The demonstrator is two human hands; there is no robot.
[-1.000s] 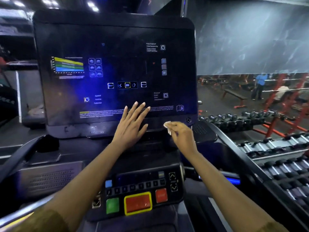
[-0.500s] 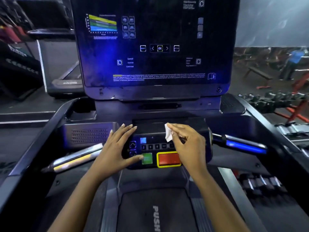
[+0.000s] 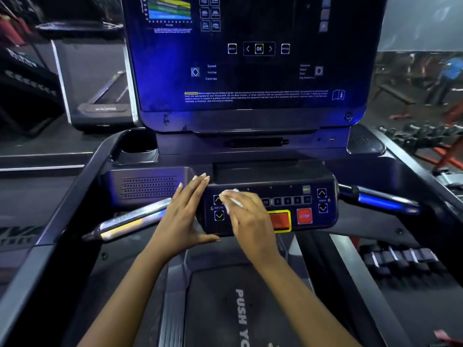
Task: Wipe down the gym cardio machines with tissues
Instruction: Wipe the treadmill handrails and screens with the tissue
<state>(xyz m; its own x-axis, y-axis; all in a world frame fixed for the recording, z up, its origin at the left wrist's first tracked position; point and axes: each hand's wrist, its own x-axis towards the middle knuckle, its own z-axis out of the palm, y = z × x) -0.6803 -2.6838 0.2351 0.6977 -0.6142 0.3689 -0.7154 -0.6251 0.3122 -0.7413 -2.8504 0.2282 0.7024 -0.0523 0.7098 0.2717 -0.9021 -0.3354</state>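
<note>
I stand at a treadmill with a big dark touchscreen (image 3: 253, 56) above a small control panel (image 3: 313, 204) carrying arrow keys, number keys and red buttons. My right hand (image 3: 250, 219) lies over the left part of that panel and presses a small white tissue (image 3: 231, 197) against it under its fingertips. My left hand (image 3: 185, 216) rests flat against the panel's left end, fingers straight and thumb under the lower edge. The green button is hidden beneath my right hand.
Chrome grip bars (image 3: 130, 225) stick out on both sides of the panel, the right one (image 3: 375, 200) lit blue. A cup holder (image 3: 139, 149) sits upper left. Dumbbell racks (image 3: 400, 261) stand to the right, another treadmill (image 3: 100, 96) to the left.
Both hands dropped from the screen's lower edge to the control panel. My right hand then slid left across the buttons with the tissue, and my left hand shifted to the panel's left end.
</note>
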